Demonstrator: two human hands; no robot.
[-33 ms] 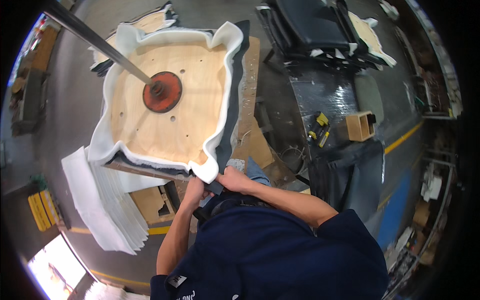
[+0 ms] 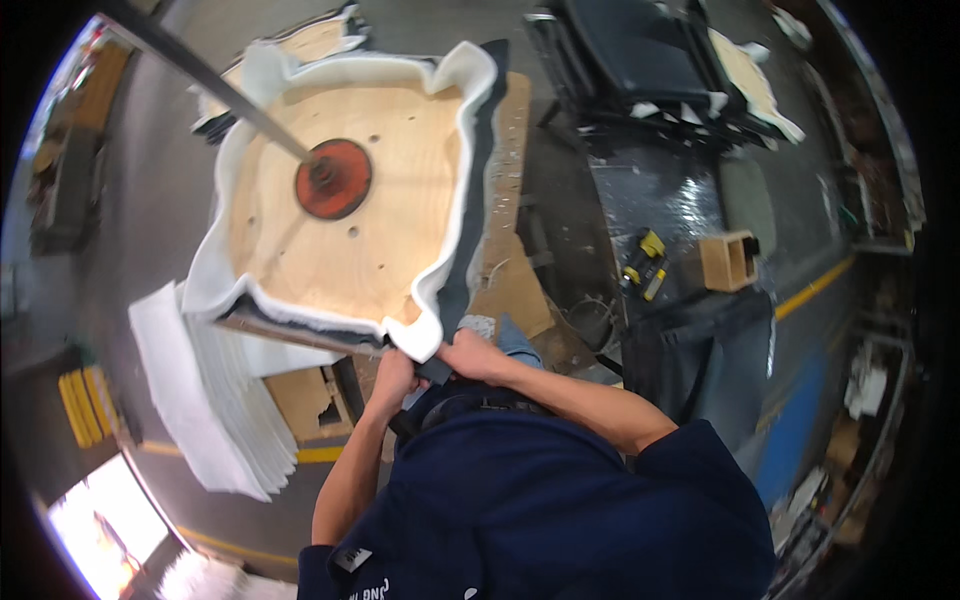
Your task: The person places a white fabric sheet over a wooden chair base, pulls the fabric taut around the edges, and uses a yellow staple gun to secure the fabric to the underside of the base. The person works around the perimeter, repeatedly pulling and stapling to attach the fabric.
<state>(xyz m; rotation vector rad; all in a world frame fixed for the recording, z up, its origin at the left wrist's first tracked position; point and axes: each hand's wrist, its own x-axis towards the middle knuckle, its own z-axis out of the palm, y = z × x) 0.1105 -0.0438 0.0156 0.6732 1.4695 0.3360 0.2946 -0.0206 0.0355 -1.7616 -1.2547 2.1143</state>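
Note:
A wooden seat panel (image 2: 400, 235) lies under a round red press disc (image 2: 334, 179) on a metal rod (image 2: 225, 95). White foam padding (image 2: 478, 70) curls up around the panel, and dark cover fabric (image 2: 467, 270) shows outside it. At the near corner, my left hand (image 2: 397, 375) grips the dark fabric just below the foam tip. My right hand (image 2: 474, 357) closes on the same fabric from the other side, its fingers partly hidden. A dark flap of fabric (image 2: 434, 371) hangs between both hands.
White sheets (image 2: 215, 400) are stacked at lower left. To the right, a dark bench (image 2: 650, 185) bears a black-and-yellow tool (image 2: 645, 262) and a small wooden box (image 2: 727, 261). Black upholstered pieces (image 2: 640, 60) are piled at far right, more padded panels (image 2: 310, 40) at far left.
The seat panel and surroundings appear slightly farther right in the view. Both hands keep their hold at the same corner.

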